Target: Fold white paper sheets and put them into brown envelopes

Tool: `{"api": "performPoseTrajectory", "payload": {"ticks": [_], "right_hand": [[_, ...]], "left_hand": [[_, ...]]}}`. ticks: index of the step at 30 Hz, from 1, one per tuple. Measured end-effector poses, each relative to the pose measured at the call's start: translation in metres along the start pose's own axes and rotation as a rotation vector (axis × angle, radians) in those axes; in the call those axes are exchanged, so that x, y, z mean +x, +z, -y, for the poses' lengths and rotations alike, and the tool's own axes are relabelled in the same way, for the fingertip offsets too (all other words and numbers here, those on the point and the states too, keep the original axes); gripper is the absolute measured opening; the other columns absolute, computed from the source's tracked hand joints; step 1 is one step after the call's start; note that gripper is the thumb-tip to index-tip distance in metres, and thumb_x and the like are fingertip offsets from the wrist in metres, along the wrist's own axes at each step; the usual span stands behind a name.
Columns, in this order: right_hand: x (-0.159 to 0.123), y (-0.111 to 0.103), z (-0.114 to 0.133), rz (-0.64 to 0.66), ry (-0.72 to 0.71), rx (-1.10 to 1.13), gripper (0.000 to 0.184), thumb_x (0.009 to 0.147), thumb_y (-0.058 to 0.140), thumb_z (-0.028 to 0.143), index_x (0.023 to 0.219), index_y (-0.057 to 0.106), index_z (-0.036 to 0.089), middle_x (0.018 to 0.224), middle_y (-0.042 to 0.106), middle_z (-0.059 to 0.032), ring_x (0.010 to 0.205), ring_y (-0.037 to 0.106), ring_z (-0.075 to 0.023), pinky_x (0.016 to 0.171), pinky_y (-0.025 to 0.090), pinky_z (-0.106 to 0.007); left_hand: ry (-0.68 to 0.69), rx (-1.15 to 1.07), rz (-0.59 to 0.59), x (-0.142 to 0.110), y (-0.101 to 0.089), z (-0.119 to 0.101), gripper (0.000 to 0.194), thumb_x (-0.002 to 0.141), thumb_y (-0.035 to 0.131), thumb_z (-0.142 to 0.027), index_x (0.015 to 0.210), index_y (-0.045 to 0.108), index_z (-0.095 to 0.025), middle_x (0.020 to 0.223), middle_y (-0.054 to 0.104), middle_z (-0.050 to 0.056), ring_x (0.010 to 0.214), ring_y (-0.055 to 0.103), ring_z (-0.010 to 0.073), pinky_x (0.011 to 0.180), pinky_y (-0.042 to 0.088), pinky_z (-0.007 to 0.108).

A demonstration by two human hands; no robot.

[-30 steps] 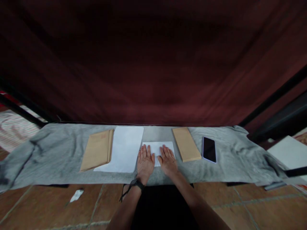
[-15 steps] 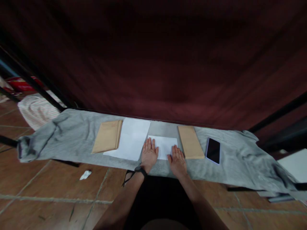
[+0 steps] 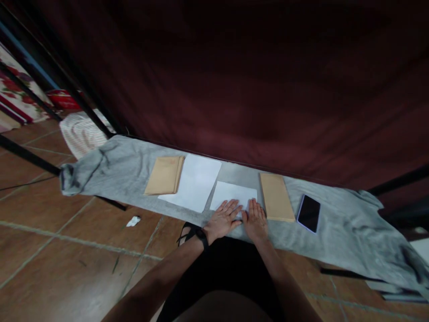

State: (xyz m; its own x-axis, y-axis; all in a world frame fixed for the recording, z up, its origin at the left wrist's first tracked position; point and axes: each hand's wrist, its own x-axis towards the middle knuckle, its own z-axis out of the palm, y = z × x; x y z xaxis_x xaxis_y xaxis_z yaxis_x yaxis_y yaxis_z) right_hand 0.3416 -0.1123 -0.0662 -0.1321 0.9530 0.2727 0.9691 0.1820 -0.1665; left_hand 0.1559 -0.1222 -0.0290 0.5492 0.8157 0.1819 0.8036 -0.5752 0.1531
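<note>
A small white sheet of paper [image 3: 231, 191], perhaps folded, lies on the grey cloth right in front of me. My left hand [image 3: 224, 218] rests flat across its near edge, fingers spread and pointing right. Close beside it, my right hand [image 3: 256, 220] lies flat on the paper's near right corner, fingers stretched forward. Neither hand grips anything. To the left is a larger white sheet [image 3: 199, 179], partly under a stack of brown envelopes [image 3: 164, 175]. One more brown envelope [image 3: 276, 197] lies just right of my right hand.
A phone [image 3: 309, 213] with a pale purple edge lies right of the single envelope. The grey cloth [image 3: 342, 228] covers a narrow bench before a dark red curtain [image 3: 234, 89]. Black metal bars [image 3: 27, 156] stand at the left. A crumpled white scrap [image 3: 133, 221] lies on the tiled floor.
My left hand has slid right along the paper's near edge, towards my right hand, and turned rightward. My right hand stays by the right corner. The view has shifted and tilted.
</note>
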Motion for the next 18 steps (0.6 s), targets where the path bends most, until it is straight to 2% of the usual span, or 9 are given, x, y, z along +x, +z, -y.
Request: {"api": "performPoseTrajectory", "payload": {"ticks": [5, 11, 18], "right_hand": [[-0.008, 0.000, -0.004, -0.046, -0.009, 0.000, 0.063, 0.104, 0.028, 0.041, 0.156, 0.028, 0.006, 0.158, 0.036, -0.0199, 0.144, 0.036, -0.0302, 0.117, 0.031, -0.049], [-0.032, -0.007, -0.012, -0.102, -0.057, 0.001, 0.062, 0.105, 0.029, 0.042, 0.156, 0.027, 0.007, 0.156, 0.039, -0.0207, 0.142, 0.040, -0.0316, 0.115, 0.034, -0.049], [-0.055, -0.018, -0.015, -0.124, -0.092, 0.036, 0.064, 0.106, 0.030, 0.044, 0.157, 0.025, 0.007, 0.157, 0.037, -0.0227, 0.144, 0.037, -0.0340, 0.114, 0.036, -0.053]], "left_hand": [[-0.002, 0.016, -0.025, -0.007, -0.001, 0.003, 0.064, 0.102, 0.032, -0.057, 0.155, 0.031, -0.022, 0.164, 0.029, 0.010, 0.152, 0.022, 0.0220, 0.124, 0.016, 0.044], [-0.010, 0.042, -0.037, -0.010, 0.001, 0.003, 0.065, 0.101, 0.034, -0.056, 0.155, 0.032, -0.020, 0.163, 0.031, 0.013, 0.152, 0.025, 0.0230, 0.124, 0.015, 0.044], [-0.014, 0.033, -0.028, -0.008, 0.000, 0.002, 0.064, 0.101, 0.035, -0.055, 0.154, 0.033, -0.020, 0.163, 0.031, 0.012, 0.152, 0.024, 0.0235, 0.124, 0.016, 0.046]]}}
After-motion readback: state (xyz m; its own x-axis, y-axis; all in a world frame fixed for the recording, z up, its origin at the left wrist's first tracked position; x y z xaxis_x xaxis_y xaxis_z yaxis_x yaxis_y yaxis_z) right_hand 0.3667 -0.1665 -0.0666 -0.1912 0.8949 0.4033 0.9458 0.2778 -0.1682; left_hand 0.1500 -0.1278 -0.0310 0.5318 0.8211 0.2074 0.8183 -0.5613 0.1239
